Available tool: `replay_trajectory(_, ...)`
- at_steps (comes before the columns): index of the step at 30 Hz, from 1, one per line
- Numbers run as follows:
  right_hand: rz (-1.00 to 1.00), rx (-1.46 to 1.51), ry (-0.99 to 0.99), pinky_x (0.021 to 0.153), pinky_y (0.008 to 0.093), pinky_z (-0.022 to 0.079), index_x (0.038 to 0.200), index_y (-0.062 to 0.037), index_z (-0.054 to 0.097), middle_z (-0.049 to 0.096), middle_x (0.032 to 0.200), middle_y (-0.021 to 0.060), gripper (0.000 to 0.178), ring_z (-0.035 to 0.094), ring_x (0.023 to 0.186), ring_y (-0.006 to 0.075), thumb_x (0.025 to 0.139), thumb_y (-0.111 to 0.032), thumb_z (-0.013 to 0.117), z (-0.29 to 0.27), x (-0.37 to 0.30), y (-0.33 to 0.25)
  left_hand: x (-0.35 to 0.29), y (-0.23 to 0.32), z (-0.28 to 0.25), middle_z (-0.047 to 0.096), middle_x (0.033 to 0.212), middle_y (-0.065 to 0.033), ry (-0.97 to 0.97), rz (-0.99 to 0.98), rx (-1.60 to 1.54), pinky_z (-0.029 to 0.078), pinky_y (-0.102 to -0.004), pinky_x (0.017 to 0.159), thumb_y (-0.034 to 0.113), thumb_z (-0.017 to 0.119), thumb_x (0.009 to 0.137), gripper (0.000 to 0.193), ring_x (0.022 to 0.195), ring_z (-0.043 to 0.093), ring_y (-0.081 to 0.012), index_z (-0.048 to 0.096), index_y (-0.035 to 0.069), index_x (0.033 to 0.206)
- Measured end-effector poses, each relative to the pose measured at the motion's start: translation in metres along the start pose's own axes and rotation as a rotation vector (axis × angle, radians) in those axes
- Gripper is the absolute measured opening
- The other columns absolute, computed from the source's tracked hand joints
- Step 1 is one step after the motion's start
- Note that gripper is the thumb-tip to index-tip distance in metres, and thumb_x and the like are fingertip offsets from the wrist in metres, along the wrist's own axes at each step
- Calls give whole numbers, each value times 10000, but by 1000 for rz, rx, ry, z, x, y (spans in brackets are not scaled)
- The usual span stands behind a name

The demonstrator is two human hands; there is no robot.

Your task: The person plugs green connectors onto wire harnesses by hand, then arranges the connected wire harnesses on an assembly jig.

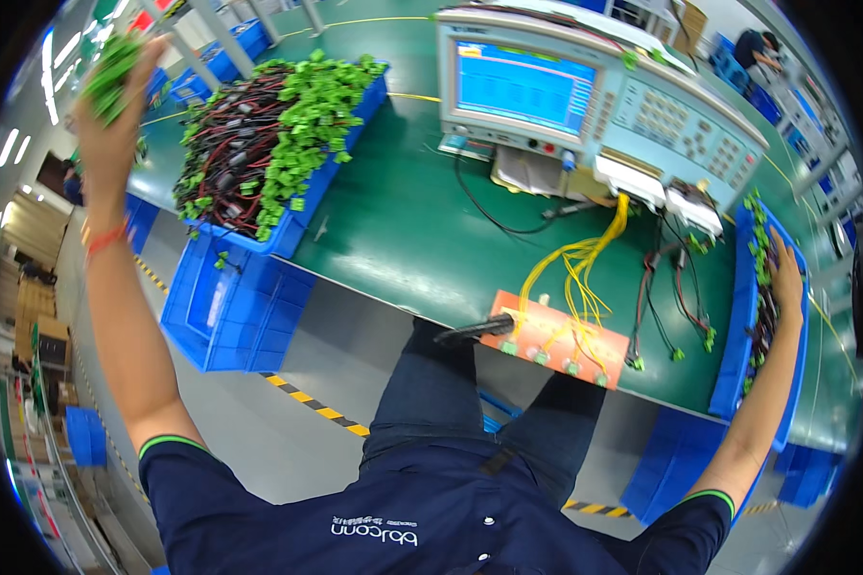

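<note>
Raised at the far left, my left hand is closed on a bunch of green connectors, slightly smeared by motion; any leads on them are hard to make out. Below and right of it, a blue bin is heaped with black-and-red cables ending in green connectors. At the far right, my right hand lies along a long blue bin with similar cables inside. Its fingers look stretched out, with nothing visible in them.
A test instrument with a lit screen stands at the back of the green table. Yellow wires run from it to an orange fixture board at the front edge. Loose cables lie beside the board. A blue crate sits below the left bin.
</note>
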State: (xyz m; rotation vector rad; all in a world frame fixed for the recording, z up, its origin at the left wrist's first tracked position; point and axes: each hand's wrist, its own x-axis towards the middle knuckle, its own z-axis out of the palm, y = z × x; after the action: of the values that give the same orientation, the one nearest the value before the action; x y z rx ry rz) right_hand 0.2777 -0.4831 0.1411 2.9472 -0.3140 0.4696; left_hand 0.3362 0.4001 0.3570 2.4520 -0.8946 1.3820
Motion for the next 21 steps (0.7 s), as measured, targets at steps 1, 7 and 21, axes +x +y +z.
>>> replay_trajectory(1,-17,27,16,920,446,469,1455,-309,377,553,1226,182,650,558,1120,388,883,-63,562,4,3,-1,17,-9,11,715,1050,-107,-76,-42,91,503,-309,814,230,620,947,273,951,676,-165,683,70,1160)
replay_trajectory(7,0,110,-61,850,446,467,1263,-109,522,547,1108,174,394,571,1014,375,877,-33,543,29,16,4,16,-80,117,683,931,-136,-268,-97,277,517,-414,755,485,654,869,443,876,655,-346,673,114,1112)
replay_trajectory(21,84,698,804,704,288,433,1060,42,612,574,826,52,240,528,753,170,1027,-154,477,-25,18,16,-60,-105,159,709,1030,-144,-377,-500,-90,494,-339,858,300,636,921,331,939,674,-261,661,60,1147)
